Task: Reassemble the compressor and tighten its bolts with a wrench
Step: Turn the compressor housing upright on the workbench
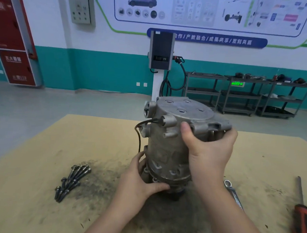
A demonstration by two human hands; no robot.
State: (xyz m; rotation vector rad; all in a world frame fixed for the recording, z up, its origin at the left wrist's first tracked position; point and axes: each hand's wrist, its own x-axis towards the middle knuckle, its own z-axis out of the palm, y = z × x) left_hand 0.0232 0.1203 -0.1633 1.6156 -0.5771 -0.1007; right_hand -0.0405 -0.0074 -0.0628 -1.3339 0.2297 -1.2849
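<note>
Head view: one frame, looking down at the counter (40, 155), which has a tan sheet with a dark greasy smudge in the middle.

Compressor: the compressor (172, 146) stands on end at the centre of the counter, tipped a bit toward 1 o'clock, with the flat end plate facing up and a thin black wire looping off its 9 o'clock side.

Left hand: the left hand (138, 179) grips the lower rim at about 7 o'clock, thumb across the front, fingers curled round the far side.

Right hand: the right hand (209, 151) is clamped on the top plate edge at 3 o'clock, thumb on the near face, fingers wrapped behind.

Progress: I'd say the body sections are stacked back together, or being seated right now. The bolt holes I can see on the top plate look empty, so no bolting has started as far as I can tell.

Still to do: drop the bolts in, then snug them with the wrench. That's most of the job, honestly.

Bolts: loose bolts (72, 181) lie in a heap at 9 o'clock, well apart from the compressor. I count roughly ten, but they overlap, so don't hold me to it.

Wrench: one wrench (233, 193) lies at 4 o'clock, just beside the right forearm, untouched.

Screwdriver: one screwdriver (302, 211) with an orange-and-black handle lies at the far 4 o'clock edge.

Hands count: two, both busy on the compressor.
</note>
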